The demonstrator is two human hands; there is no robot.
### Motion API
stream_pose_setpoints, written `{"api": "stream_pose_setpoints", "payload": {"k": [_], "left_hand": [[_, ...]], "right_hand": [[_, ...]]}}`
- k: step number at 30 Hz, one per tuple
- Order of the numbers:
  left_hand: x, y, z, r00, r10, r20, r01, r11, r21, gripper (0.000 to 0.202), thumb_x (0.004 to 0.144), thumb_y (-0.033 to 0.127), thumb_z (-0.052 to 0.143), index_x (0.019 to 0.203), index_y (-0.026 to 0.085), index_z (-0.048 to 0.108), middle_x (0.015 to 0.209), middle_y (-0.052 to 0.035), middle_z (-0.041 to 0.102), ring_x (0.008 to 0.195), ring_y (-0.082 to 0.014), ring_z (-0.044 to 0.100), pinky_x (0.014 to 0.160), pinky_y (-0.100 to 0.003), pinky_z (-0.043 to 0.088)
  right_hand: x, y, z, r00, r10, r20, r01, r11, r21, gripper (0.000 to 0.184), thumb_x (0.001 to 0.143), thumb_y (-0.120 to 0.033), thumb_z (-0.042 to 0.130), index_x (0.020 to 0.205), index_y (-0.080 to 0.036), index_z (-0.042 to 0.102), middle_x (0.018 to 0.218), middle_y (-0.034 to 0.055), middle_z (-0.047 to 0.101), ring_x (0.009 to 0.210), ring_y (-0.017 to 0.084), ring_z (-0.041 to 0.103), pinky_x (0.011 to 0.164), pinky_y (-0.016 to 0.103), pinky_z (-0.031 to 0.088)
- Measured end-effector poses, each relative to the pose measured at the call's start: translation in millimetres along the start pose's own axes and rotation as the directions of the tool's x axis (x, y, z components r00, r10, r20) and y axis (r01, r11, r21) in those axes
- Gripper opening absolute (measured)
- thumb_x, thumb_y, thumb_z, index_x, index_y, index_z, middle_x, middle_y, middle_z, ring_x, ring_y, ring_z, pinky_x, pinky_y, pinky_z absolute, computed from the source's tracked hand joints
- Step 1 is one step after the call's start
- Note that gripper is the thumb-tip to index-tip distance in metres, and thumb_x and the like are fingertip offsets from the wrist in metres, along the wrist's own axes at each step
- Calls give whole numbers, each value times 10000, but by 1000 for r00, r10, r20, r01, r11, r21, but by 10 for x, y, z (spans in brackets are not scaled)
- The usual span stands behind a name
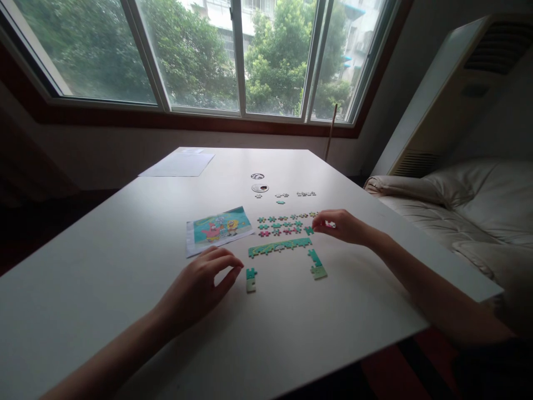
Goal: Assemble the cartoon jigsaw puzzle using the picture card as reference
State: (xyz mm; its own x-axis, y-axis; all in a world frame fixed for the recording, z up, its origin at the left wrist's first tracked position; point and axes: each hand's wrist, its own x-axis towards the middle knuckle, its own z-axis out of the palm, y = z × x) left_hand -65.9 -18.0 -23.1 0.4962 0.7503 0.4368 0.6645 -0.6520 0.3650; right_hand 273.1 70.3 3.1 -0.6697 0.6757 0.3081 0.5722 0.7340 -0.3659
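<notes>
My right hand [339, 225] is closed in a pinch, with a green jigsaw piece [308, 230] at its fingertips, beside the rows of loose pieces. My left hand [208, 275] hovers over the table with thumb and forefinger tips together; nothing shows between them. Just right of those fingertips lies a short joined green section [251, 280]. A long joined strip [280, 247] runs across between the hands. Below its right end is another joined section [318, 264]. Several loose pieces [276, 225] lie in rows above the strip.
A picture sheet [220, 226] with cartoon figures lies left of the pieces. Farther back are two round items [260, 188], a few pale pieces [306, 194] and white paper [179, 164]. The white table [125, 244] stands before a window, with a sofa [478, 200] at the right.
</notes>
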Motion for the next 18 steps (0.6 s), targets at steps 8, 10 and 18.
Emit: {"api": "stream_pose_setpoints", "payload": {"k": [8,10,18], "left_hand": [[-75,-163,-93,995,94,37,-98,982,160,201,893,262,462,892,188,649,881,-54,640,826,-196,583,713,-317,493],[-82,-181,-102,994,101,38,-106,978,178,194,893,260,467,901,189,647,884,-52,637,830,-195,580,713,-318,492],[-83,-189,-108,989,122,78,-134,973,186,190,891,253,460,893,193,640,874,-49,636,822,-194,579,698,-313,491]], "right_hand": [[-108,121,-168,950,248,188,-240,969,-65,201,823,-333,529,864,-178,649,803,35,676,687,134,594,623,228,424],[-121,112,-197,937,268,224,-256,963,-83,204,818,-340,527,867,-182,646,809,34,672,689,136,588,621,230,416],[-143,138,-223,872,322,368,-308,946,-96,187,801,-314,515,835,-177,638,774,38,653,670,139,549,605,236,387]]}}
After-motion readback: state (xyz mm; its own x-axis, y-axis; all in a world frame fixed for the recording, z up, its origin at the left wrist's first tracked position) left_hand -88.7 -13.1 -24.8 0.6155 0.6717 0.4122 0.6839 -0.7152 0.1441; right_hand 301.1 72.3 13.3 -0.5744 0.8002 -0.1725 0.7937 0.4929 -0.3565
